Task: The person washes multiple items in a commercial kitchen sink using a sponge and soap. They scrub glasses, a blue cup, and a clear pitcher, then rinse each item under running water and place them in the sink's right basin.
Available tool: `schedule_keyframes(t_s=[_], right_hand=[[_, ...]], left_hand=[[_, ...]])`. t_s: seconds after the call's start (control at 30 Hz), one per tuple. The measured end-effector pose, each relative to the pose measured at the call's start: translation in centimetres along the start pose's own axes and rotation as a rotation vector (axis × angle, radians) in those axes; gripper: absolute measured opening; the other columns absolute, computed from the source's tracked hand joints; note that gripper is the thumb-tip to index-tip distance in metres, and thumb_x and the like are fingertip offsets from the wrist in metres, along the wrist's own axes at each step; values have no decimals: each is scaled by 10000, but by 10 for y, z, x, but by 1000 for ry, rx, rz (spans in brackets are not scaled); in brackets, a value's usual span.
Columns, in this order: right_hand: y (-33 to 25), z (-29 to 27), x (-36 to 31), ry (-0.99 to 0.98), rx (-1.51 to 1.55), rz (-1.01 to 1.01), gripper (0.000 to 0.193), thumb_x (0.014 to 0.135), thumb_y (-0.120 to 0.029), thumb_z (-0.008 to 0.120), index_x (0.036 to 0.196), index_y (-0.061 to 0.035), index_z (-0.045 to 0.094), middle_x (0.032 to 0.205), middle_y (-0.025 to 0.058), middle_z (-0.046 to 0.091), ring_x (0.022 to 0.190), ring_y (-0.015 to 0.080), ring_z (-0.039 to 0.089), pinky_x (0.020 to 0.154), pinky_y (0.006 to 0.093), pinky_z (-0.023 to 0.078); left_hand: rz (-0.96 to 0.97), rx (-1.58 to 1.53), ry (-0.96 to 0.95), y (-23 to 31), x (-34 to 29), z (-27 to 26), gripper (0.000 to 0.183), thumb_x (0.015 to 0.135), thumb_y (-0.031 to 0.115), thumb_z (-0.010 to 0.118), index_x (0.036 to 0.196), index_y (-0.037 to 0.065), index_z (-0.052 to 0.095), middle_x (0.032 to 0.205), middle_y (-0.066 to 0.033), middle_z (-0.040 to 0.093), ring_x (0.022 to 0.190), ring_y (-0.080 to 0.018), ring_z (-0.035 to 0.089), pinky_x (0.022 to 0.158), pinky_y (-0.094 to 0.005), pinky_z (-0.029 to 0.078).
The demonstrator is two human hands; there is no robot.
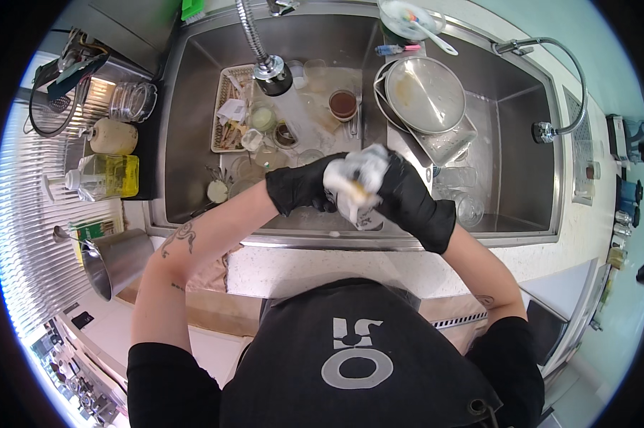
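Observation:
Above the front edge of the double sink, my two hands in black gloves meet around a white, foam-covered object [355, 208]. Dark marks show on its lower part, and motion and lather blur its kind. My left hand [298, 187] is closed on its left side. My right hand [412, 194] wraps its right side, with thick foam along the fingers. A yellowish patch shows in the lather between the hands; I cannot tell whether it is a sponge. Behind them in the left basin stand a cup of brown liquid [343, 105] and several soiled glasses [263, 118].
A spring-hose faucet [271, 71] hangs over the left basin, near a woven basket [224, 80] of scraps. Metal pans [425, 94] sit by the divider; glasses [469, 209] lie in the right basin under a curved tap [584, 85]. At left stand a yellow soap bottle [115, 176] and steel pitcher [122, 260].

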State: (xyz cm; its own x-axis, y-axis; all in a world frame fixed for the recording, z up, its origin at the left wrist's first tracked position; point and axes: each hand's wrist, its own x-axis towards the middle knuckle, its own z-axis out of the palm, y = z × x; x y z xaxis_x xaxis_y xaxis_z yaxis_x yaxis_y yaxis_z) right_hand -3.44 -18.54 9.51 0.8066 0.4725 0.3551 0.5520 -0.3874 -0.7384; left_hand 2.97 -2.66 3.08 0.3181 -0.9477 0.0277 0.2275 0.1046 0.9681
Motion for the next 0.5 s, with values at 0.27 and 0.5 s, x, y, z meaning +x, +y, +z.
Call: schedule_keyframes(t_s=[0.27,0.5], right_hand=[[29,34,-30,653,1224,886,222,817,-149,498,1001,-36,551,893,39,584,783,127,575,686,261,472],[24,27,-43,613,770,593,197,805,-88,528,987,-15,547,927,41,582,819,124,568,714,260,464]], left_hand=[[-42,169,774,17,-4,35,411,857,355,437,1102,26,448,1021,-89,526,932,-140,503,816,-264,382],[-496,-454,561,19,-11,27,399,858,445,392,1077,127,494,883,-55,560,753,-114,534,605,-241,423]])
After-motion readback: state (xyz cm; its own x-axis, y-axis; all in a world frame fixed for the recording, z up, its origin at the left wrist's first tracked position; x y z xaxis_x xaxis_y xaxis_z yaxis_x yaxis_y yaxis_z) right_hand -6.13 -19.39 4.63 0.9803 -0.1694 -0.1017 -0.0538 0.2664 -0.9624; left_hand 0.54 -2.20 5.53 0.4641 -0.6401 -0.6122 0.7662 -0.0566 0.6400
